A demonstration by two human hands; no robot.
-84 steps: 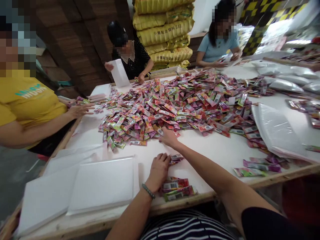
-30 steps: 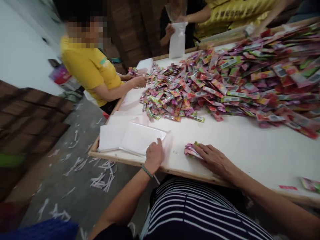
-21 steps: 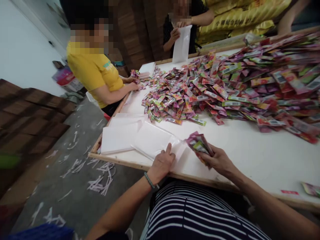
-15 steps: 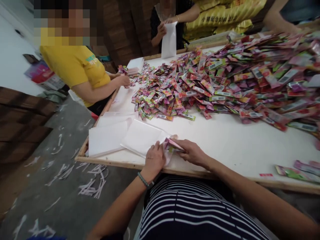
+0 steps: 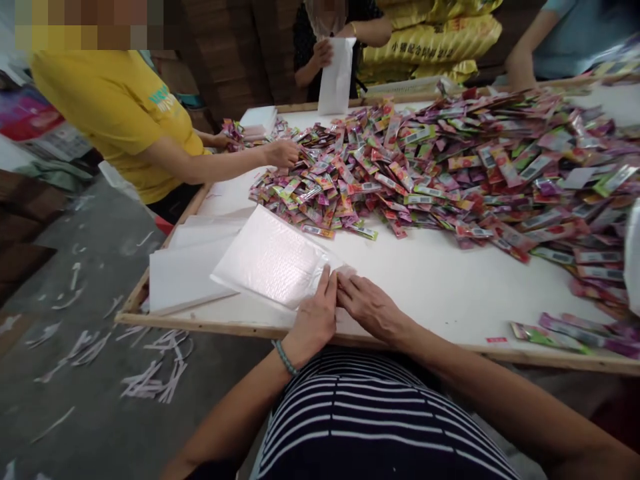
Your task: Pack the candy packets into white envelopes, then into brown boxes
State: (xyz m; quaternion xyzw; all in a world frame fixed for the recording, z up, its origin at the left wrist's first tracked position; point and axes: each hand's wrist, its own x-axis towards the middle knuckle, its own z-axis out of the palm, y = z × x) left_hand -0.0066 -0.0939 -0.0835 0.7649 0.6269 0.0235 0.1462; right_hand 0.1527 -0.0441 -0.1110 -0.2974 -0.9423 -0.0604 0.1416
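A white padded envelope (image 5: 273, 257) lies at a slant on the white table (image 5: 415, 287), its near right end under my hands. My left hand (image 5: 316, 312) is closed on that end, fingers pressed together. Right beside it, my right hand (image 5: 369, 303) is closed at the envelope's opening, and its fingertips touch my left hand's fingers. No packet shows between my hands. Left of the envelope is a stack of white envelopes (image 5: 187, 277). Beyond lies a large heap of small colourful packets (image 5: 400, 167).
Several loose packets (image 5: 550, 337) and a small red label (image 5: 497, 340) lie at the near right. A person in a yellow shirt (image 5: 120, 113) reaches into the heap from the left. Across the table, another person holds up a white envelope (image 5: 336, 77). A wooden rim (image 5: 200, 325) edges the table.
The packets in my right hand have gone out of sight at the envelope's opening. My hands have come together. The yellow-shirted person's arm has reached further into the heap. The view has shifted right.
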